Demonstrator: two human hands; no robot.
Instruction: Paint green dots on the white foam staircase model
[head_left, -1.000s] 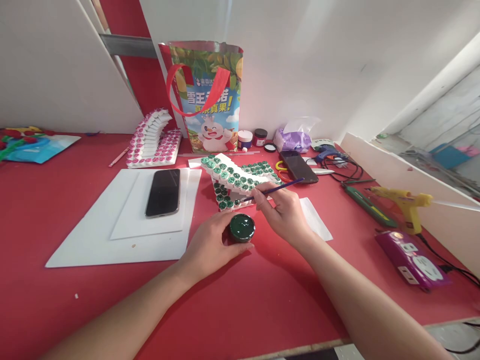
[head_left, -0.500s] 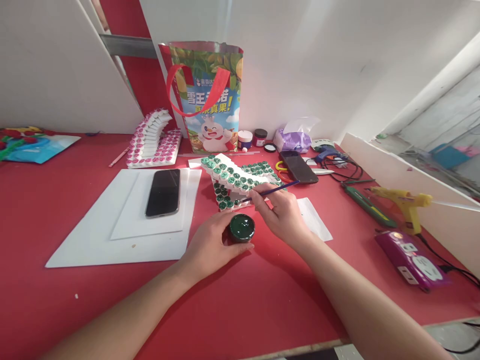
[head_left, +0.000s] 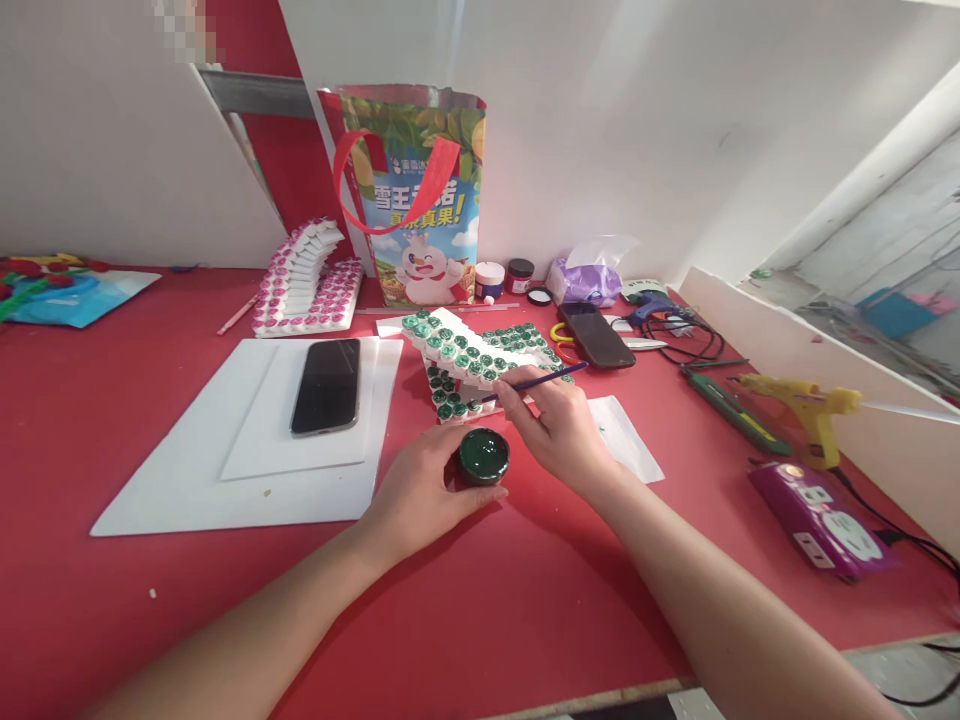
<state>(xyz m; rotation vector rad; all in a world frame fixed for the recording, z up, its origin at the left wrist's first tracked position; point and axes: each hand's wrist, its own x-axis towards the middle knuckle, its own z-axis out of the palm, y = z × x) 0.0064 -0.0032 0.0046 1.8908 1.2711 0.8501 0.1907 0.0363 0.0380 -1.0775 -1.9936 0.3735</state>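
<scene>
My left hand [head_left: 427,480] is wrapped round a small open jar of dark green paint [head_left: 484,457] in front of me. A thin paintbrush [head_left: 551,379] with a dark handle is pinched in my right hand [head_left: 559,420]. Its bristles reach the lower front edge of a white craft piece [head_left: 474,366] covered in rows of round rosettes. Most of the rosettes that show are green; my right hand hides part of the front row. Beside that hand lies a white paper sheet [head_left: 628,440] with a small green mark.
A phone [head_left: 327,386] rests on white boards [head_left: 180,470] at left. Behind stand a pink-and-white craft piece [head_left: 304,285], a printed bag [head_left: 424,200] and paint jars [head_left: 520,274]. Rightward are a second phone [head_left: 598,335], a green cutter [head_left: 735,412], a yellow glue gun [head_left: 806,405] and a purple box [head_left: 821,520].
My right hand and the paintbrush have shifted slightly to the left, with the brush tip still at the craft piece's lower front edge. The left hand and the jar stay in place.
</scene>
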